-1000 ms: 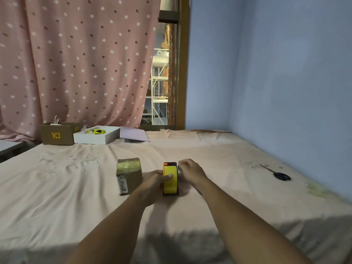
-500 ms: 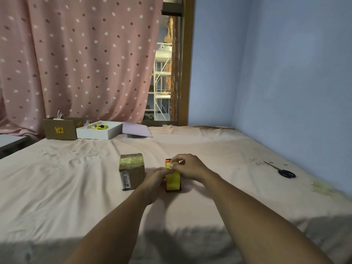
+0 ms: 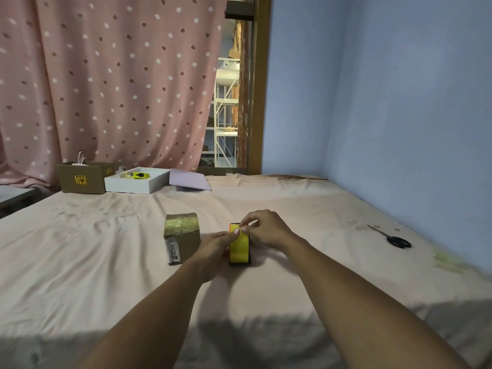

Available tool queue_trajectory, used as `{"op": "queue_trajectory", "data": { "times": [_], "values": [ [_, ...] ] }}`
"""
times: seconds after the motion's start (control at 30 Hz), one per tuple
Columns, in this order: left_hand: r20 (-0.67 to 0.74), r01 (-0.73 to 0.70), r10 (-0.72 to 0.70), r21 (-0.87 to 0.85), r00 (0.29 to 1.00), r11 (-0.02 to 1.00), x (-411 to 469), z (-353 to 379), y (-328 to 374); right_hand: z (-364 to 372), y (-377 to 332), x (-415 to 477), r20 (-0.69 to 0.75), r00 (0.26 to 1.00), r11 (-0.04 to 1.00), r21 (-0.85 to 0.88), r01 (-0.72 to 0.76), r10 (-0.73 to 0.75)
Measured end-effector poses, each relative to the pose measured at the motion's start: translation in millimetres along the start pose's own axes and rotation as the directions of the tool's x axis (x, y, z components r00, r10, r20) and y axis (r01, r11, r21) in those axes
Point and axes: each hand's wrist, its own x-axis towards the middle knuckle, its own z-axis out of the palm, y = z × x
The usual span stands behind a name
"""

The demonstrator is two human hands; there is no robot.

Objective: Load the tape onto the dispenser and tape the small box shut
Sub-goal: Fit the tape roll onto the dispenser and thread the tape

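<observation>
Tape dispenser (image 3: 240, 247) stands mid-bed (image 3: 106, 249), gripped by the left hand (image 3: 217, 249); the right hand (image 3: 266, 230) pinches its yellow tape end, small box (image 3: 182, 237) just beside.

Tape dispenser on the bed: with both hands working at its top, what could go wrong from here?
1. The right hand pinches at the tape near the dispenser's top; the end could slip and stick back down.
2. The dispenser stands upright on a soft bedsheet, steadied only by the left hand; pulling might tip it toward the small box.
</observation>
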Motion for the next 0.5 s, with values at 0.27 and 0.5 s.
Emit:
{"op": "queue_trajectory", "data": {
  "times": [0.27, 0.5],
  "values": [
    [-0.024, -0.015, 0.015, 0.02, 1.0, 1.0, 1.7, 3.6, 1.5, 3.0, -10.0, 3.4, -0.021, 0.999, 0.996, -0.081, 0.033, -0.035],
    [-0.088, -0.026, 0.031, 0.053, 0.996, 0.998, 4.5, 2.2, 1.5, 10.0, -12.9, 2.2, -0.072, 0.997, 0.998, -0.057, -0.032, 0.028]
  ]
}}
